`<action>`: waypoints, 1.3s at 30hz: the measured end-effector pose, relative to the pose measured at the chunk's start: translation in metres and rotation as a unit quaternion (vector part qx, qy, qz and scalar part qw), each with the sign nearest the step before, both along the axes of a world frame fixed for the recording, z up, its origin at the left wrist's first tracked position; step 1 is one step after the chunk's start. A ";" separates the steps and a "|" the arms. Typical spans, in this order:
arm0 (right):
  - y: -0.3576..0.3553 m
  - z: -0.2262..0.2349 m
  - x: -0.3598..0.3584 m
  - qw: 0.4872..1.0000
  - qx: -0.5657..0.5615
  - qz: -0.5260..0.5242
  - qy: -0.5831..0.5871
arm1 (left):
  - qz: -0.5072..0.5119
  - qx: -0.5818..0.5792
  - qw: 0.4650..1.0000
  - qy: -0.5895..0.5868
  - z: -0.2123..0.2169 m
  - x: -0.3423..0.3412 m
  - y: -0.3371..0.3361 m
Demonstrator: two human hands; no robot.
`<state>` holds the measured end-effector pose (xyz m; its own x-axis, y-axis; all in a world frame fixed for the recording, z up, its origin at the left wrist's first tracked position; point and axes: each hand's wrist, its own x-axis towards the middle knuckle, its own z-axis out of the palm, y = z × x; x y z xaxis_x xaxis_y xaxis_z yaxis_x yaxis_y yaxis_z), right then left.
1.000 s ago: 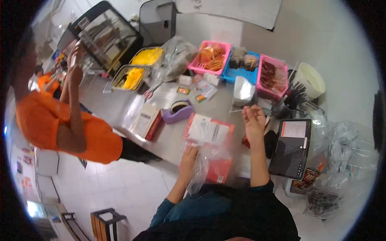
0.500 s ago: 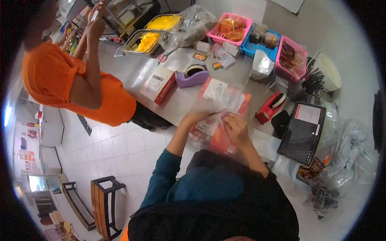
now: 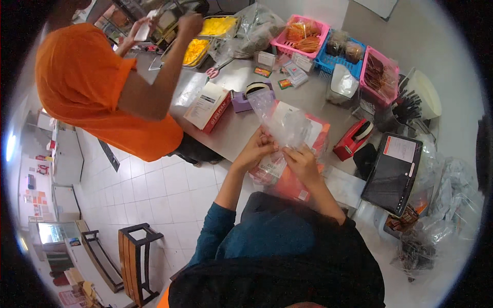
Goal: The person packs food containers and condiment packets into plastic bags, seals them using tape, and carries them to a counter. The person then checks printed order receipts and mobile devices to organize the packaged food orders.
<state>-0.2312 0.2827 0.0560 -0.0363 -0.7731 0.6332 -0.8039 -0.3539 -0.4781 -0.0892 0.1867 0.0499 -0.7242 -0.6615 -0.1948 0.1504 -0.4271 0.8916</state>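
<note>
A thin transparent plastic bag (image 3: pixel 287 126) hangs crumpled between my hands. Its edge is pinched in the fingers of my left hand (image 3: pixel 257 149), and my right hand (image 3: pixel 304 163) grips it just beside, the fingertips nearly meeting. Beneath them, at the counter's near edge, lies a red and white package (image 3: pixel 287 185) in see-through wrapping, partly covered by my hands and the bag. Beyond my left hand stand a purple tape dispenser (image 3: pixel 240 102) and a red and white box (image 3: pixel 208 107). To the right of my right hand is a red tape dispenser (image 3: pixel 354 139).
A person in orange (image 3: pixel 92 92) works at the left beside trays of yellow food (image 3: pixel 196 50). Scissors (image 3: pixel 213 73), a pink basket (image 3: pixel 300 36), a blue basket (image 3: pixel 341 54) and a second pink basket (image 3: pixel 379 74) line the back. A tablet (image 3: pixel 393 174) stands right.
The plastic bag has been raised and stands up more between my hands. My left hand has shifted slightly right. The other person has leaned right, one arm reaching toward the yellow trays.
</note>
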 end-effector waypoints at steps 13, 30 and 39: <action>-0.009 0.000 0.002 0.995 0.008 0.013 -0.095 | 0.003 0.016 0.999 0.028 -0.008 0.001 -0.004; -0.008 0.006 -0.004 0.969 0.179 -0.095 -0.140 | -0.112 -0.311 0.918 -0.217 -0.030 0.049 -0.068; -0.001 -0.034 -0.005 0.984 0.100 -0.135 -0.056 | -0.028 -0.520 0.653 -0.550 -0.014 0.000 -0.151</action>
